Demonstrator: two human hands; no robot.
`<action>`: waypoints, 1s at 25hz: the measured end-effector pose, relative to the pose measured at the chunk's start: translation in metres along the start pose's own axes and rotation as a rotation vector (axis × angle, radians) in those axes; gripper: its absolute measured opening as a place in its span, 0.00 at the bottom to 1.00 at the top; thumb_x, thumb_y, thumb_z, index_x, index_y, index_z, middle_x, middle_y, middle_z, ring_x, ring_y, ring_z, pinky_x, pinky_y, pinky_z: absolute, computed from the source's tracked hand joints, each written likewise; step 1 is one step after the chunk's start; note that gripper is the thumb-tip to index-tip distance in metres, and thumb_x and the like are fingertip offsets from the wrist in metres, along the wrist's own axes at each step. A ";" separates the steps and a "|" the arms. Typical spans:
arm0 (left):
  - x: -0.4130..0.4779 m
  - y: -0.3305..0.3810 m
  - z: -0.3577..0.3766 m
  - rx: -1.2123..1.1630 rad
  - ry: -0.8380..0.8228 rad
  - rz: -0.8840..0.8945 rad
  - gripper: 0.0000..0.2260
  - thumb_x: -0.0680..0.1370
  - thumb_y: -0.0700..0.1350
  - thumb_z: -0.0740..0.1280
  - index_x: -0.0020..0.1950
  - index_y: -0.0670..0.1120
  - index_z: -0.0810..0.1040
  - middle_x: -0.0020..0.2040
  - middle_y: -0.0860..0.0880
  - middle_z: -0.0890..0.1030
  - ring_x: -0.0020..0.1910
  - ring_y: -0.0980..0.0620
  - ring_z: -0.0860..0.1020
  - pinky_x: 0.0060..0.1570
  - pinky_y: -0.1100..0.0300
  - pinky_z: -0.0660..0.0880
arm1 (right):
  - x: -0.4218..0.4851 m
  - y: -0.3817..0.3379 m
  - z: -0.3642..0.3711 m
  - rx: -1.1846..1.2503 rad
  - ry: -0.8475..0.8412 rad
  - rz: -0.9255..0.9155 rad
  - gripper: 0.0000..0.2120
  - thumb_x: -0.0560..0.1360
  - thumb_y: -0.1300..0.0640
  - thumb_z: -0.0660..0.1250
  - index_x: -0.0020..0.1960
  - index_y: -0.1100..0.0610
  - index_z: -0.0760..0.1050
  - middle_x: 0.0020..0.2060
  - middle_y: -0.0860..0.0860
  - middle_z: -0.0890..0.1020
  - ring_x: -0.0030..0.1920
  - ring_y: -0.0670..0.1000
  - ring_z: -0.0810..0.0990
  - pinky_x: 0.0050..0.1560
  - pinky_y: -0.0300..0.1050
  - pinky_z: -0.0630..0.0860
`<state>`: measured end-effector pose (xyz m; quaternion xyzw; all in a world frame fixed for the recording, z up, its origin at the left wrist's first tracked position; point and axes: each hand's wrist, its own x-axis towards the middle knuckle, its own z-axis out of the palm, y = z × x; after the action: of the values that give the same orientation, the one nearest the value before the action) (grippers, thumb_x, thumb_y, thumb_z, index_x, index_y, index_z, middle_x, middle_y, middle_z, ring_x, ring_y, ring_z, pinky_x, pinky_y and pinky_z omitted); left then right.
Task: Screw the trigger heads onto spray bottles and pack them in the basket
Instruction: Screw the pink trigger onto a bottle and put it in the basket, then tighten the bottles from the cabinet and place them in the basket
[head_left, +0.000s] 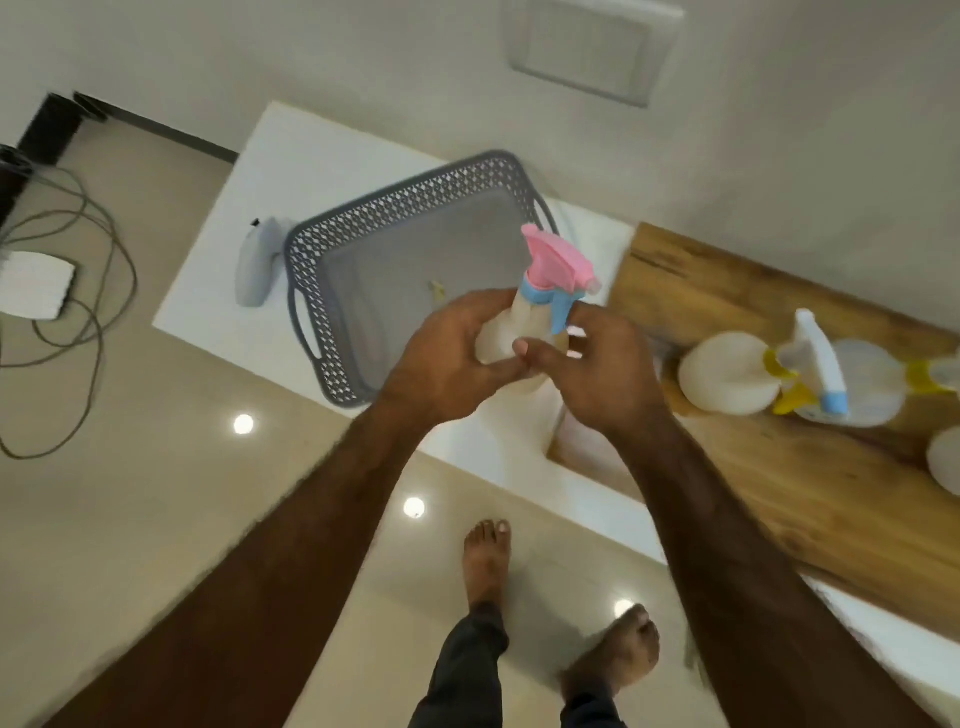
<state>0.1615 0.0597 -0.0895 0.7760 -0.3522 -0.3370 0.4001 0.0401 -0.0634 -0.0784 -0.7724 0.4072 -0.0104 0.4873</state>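
Both hands hold one cream spray bottle (501, 335) above the near right corner of the grey lattice basket (332, 244). A pink trigger head (556, 262) with a blue collar and lever sits on the bottle's neck. My left hand (452, 358) wraps the bottle's body from the left. My right hand (605, 364) grips it from the right, just below the blue lever. The basket looks empty apart from a small yellowish scrap. Other cream bottles (727, 371) stand on the wooden board (831, 493) at right, one bearing a white and blue trigger head (818, 358).
A grey spray bottle (257, 265) lies on the white table (249, 176) left of the basket. Cables and a white box (36, 283) lie on the tiled floor at left. My bare feet stand on the floor below the table edge. A wall runs behind the table.
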 end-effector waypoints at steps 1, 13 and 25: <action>0.016 -0.003 -0.007 0.038 0.050 0.022 0.24 0.73 0.51 0.77 0.68 0.55 0.79 0.62 0.56 0.82 0.61 0.53 0.80 0.61 0.48 0.80 | 0.017 -0.006 0.006 -0.035 0.058 -0.046 0.20 0.73 0.46 0.74 0.61 0.56 0.82 0.53 0.53 0.87 0.50 0.54 0.83 0.50 0.46 0.79; 0.162 -0.077 -0.032 0.246 0.228 0.095 0.21 0.77 0.43 0.72 0.70 0.45 0.77 0.66 0.45 0.81 0.65 0.45 0.78 0.64 0.50 0.75 | 0.173 -0.019 0.069 -0.283 0.349 -0.211 0.16 0.74 0.50 0.73 0.59 0.54 0.81 0.50 0.55 0.84 0.49 0.59 0.84 0.49 0.50 0.80; 0.135 -0.064 -0.006 0.243 0.433 0.097 0.30 0.77 0.47 0.72 0.74 0.33 0.68 0.69 0.34 0.73 0.69 0.39 0.73 0.70 0.50 0.71 | 0.121 -0.012 0.058 -0.304 0.362 -0.159 0.16 0.78 0.54 0.65 0.64 0.57 0.78 0.65 0.52 0.78 0.59 0.56 0.80 0.55 0.50 0.79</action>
<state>0.2550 -0.0203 -0.1737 0.8547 -0.3329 -0.0986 0.3858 0.1522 -0.0952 -0.1459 -0.8520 0.4228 -0.1256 0.2823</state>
